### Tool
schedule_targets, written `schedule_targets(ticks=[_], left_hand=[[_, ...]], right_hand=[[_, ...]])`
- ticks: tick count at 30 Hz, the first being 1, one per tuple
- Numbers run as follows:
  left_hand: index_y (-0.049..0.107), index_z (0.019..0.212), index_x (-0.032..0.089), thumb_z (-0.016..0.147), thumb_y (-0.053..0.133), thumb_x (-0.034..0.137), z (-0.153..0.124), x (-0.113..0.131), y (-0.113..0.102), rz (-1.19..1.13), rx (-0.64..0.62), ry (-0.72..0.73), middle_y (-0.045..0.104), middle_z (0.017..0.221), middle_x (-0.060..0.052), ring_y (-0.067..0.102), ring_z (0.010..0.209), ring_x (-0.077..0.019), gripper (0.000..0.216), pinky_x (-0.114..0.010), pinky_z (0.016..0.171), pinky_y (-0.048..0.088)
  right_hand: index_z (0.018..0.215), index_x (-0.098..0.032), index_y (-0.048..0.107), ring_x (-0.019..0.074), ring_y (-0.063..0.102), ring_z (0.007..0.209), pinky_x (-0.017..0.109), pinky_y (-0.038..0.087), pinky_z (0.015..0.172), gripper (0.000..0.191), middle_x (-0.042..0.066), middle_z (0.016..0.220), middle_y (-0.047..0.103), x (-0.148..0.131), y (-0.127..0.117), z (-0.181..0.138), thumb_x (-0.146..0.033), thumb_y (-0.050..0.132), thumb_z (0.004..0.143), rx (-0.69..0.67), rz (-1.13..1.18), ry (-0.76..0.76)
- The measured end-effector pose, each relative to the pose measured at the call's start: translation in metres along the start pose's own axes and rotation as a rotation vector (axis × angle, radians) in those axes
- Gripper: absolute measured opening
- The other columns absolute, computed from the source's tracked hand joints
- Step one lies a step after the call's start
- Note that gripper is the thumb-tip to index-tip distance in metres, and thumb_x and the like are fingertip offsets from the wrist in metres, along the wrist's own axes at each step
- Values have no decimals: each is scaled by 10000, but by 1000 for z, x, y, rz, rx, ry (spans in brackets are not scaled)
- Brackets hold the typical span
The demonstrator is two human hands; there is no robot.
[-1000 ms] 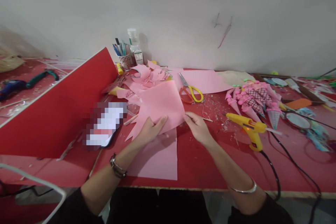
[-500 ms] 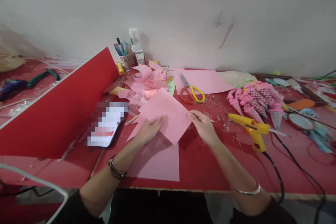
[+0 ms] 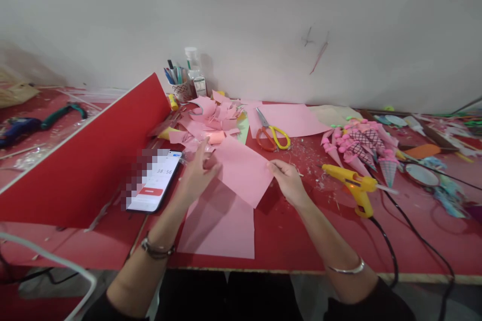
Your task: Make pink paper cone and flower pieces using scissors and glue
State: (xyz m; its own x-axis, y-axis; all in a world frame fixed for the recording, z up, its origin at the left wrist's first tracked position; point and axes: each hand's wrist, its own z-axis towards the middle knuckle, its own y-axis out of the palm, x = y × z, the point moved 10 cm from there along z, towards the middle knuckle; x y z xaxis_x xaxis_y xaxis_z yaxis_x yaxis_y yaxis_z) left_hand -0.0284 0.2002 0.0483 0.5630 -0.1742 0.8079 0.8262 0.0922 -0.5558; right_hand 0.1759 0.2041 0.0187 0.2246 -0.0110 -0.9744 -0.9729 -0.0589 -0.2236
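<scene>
**A Papercraft Workspace**

The red table (image 3: 282, 241) suggests a craft workshop: yellow glue gun (image 3: 353, 180), scissors (image 3: 268, 126), pink paper scraps (image 3: 211, 109), a cup of pens (image 3: 181, 92) and a pile of small cones (image 3: 362, 146) (some trimmed in bright pink).

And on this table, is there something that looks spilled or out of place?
Yes: small scattered scraps litter the red tabletop between the scissors and the yellow glue gun; they look like uncleared waste. The held pink sheet looks intact.
</scene>
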Motion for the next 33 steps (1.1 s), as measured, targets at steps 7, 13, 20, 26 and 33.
schedule_targets(ticks=[7,13,20,26,33], left_hand=[[555,1031,218,823,383,131,-29,88,32,597,-72,556,559,1157,-82,442,1137,-249,284,-474,1003,210],[557,675,159,814,376,134,-34,105,58,767,-202,731,593,553,-36,559,511,-156,229,-286,564,405],[465,591,175,804,349,104,-56,122,40,662,60,984,495,415,54,426,340,-94,254,-238,420,306],[463,551,173,768,382,66,-60,112,21,686,119,1018,485,395,71,418,342,-74,255,-221,435,304],[484,478,190,773,372,135,-35,61,-25,834,161,746,454,343,41,429,353,-98,320,-228,410,248]], right_hand=[[565,-189,445,97,374,480,218,280,479,257,-42,497,405,-33,28,-12,-359,428,757,-170,-289,-200],[558,-185,417,94,360,503,205,263,481,259,-40,516,387,-54,37,-24,-307,416,787,-289,-397,-270],[596,-177,430,83,387,503,193,275,493,255,-44,522,398,-62,41,-40,-279,397,828,-368,-469,-285],[608,-171,446,67,360,484,187,262,479,304,-47,530,386,-68,32,-49,-321,366,860,-377,-536,-297],[609,-173,457,69,386,497,188,277,480,284,-44,540,419,-64,6,-50,-301,381,851,-352,-499,-277]])
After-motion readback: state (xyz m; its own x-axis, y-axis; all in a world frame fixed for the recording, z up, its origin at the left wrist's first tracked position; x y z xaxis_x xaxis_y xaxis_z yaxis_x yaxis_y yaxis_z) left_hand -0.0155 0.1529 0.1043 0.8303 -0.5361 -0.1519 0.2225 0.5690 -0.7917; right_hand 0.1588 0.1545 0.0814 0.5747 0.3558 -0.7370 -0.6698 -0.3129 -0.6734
